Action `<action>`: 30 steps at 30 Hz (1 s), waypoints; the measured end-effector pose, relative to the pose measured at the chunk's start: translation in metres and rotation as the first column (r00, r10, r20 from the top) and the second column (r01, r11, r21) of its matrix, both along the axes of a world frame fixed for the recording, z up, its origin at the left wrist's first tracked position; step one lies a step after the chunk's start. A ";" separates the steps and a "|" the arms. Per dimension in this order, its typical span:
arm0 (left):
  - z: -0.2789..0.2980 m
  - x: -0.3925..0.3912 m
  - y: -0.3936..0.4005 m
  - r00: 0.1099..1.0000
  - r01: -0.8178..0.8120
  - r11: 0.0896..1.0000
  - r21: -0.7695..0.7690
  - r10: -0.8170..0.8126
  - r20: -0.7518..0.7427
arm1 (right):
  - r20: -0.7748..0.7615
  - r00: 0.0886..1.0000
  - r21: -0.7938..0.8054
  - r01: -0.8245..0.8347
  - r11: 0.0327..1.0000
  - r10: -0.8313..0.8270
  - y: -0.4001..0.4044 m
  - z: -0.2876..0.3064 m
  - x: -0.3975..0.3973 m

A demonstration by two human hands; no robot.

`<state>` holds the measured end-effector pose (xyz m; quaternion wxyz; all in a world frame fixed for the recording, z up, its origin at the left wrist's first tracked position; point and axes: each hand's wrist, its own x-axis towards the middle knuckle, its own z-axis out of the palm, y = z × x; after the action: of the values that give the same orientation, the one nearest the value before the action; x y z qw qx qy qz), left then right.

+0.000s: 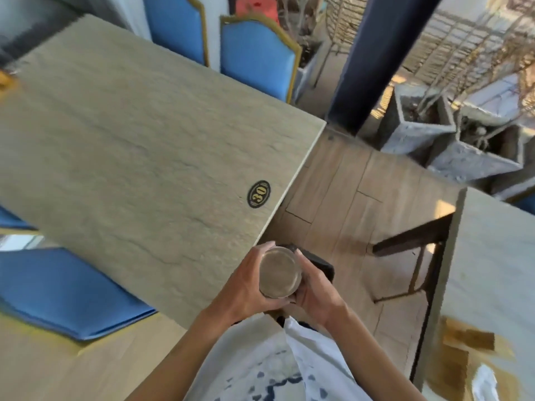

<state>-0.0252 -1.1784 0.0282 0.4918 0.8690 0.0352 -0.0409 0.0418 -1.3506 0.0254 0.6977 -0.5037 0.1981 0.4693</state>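
Note:
A clear drinking glass (pixel 279 272), seen from above, is held upright just off the near right corner of a stone-look table (pixel 139 146). My left hand (pixel 246 285) grips its left side with fingers curled round the rim. My right hand (pixel 314 290) curls round the right side of the glass and over a dark object (pixel 320 264) partly hidden beneath it. The glass looks empty.
A black oval plaque marked 30 (pixel 258 194) sits near the table's right edge. Blue chairs (pixel 257 53) stand at the far side, a blue seat (pixel 58 287) at the left. A second table (pixel 492 285) is at the right, grey planters (pixel 417 123) beyond the wooden floor.

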 end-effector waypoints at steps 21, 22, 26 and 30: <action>0.006 -0.202 -0.018 0.626 -0.773 0.633 0.051 0.773 -0.103 | 0.245 0.622 -0.103 -0.746 0.658 0.744 0.070 -0.010 -0.091; 0.004 -0.211 -0.013 0.607 -0.788 0.614 0.053 0.788 -0.101 | 0.249 0.620 -0.120 -0.743 0.659 0.744 0.074 -0.010 -0.098; 0.005 -0.254 0.014 0.561 -0.823 0.566 0.045 0.823 -0.085 | 0.256 0.611 -0.184 -0.730 0.658 0.749 0.095 -0.014 -0.129; 0.007 -0.312 0.050 0.540 -0.840 0.541 0.022 0.840 -0.044 | 0.274 0.606 -0.257 -0.702 0.664 0.747 0.132 -0.012 -0.169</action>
<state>-0.3374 -1.1287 0.0353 0.4509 0.7444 0.4592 0.1781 -0.1275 -1.2184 0.0136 0.4385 -0.6585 -0.1247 0.5989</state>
